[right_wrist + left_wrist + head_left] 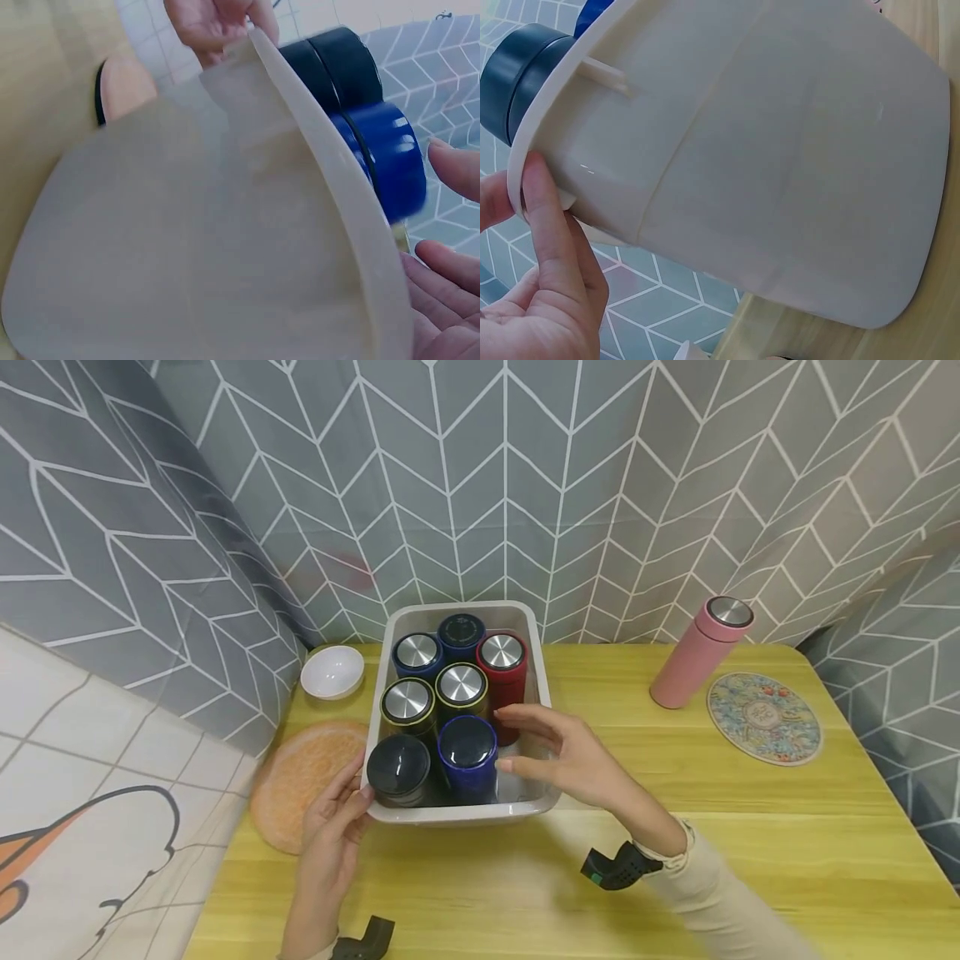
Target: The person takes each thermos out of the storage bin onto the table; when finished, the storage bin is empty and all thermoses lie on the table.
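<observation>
A pale plastic bin [477,814] holds several upright vacuum flasks. My left hand [333,827] grips its front left corner, thumb over the rim and fingers beneath, as the left wrist view shows. Beside that thumb stands a flask with a black lid [399,767]. My right hand [570,756] reaches over the bin's right side with thumb and fingers spread, nothing between them. Its thumb tip is right at the blue flask [468,752], and its fingers overlap the red flask [506,681]. Behind are flasks with silver-topped lids [408,700] and a dark blue-lidded flask [461,631].
On the wooden table [480,893], a pink flask [701,652] stands at the right, next to a round patterned mat [765,718]. A small white bowl [332,672] and an orange-slice mat [300,777] lie left of the bin. A patterned curtain [600,510] hangs behind.
</observation>
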`<act>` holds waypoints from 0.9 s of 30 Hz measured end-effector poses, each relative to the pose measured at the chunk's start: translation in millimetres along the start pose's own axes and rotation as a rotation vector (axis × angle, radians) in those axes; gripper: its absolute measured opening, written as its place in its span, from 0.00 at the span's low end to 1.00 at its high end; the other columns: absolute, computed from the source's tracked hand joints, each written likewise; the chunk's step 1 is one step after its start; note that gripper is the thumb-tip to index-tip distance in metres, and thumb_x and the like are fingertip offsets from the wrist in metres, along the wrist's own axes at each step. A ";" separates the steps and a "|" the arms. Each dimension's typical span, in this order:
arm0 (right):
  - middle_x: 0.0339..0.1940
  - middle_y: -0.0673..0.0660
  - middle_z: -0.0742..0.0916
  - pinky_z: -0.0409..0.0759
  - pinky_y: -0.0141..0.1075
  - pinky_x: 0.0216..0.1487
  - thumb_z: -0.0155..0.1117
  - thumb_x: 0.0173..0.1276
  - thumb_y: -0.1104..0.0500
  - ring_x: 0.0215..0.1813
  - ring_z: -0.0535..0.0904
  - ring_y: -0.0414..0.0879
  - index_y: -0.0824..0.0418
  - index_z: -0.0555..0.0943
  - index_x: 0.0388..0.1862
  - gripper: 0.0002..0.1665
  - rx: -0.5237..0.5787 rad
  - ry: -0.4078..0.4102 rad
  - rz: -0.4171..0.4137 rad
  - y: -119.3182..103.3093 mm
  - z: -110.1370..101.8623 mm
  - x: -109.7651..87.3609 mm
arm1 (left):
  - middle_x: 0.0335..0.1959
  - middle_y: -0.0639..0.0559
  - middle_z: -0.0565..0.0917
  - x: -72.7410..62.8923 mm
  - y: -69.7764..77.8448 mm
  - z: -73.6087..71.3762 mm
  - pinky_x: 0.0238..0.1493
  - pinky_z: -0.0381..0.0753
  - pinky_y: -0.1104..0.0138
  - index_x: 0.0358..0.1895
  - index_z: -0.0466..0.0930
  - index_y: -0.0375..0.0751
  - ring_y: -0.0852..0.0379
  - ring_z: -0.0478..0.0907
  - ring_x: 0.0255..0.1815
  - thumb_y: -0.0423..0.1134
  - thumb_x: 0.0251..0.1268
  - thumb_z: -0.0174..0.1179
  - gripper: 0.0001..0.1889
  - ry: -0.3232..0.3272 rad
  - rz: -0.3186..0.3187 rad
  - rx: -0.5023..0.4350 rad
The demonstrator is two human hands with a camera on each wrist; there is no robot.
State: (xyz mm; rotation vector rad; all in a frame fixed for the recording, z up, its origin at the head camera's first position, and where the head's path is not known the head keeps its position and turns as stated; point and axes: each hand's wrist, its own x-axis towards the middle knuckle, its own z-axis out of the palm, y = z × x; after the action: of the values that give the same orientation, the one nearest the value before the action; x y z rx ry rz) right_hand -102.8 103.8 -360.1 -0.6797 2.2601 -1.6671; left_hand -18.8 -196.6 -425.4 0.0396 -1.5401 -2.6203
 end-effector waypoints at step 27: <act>0.65 0.54 0.83 0.76 0.44 0.73 0.86 0.47 0.55 0.66 0.80 0.48 0.55 0.74 0.69 0.49 -0.082 -0.076 -0.029 0.6 31.6 20.6 | 0.42 0.57 0.83 -1.6 -0.3 -0.1 0.38 0.85 0.79 0.61 0.81 0.46 0.67 0.81 0.40 0.19 0.71 0.45 0.25 -0.010 0.006 -0.024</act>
State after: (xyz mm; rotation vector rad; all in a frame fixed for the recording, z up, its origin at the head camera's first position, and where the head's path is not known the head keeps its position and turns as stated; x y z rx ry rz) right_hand -106.0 67.2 -369.1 -0.7847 2.2858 -1.5414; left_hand -17.2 -196.4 -425.7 0.0196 -1.5091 -2.6381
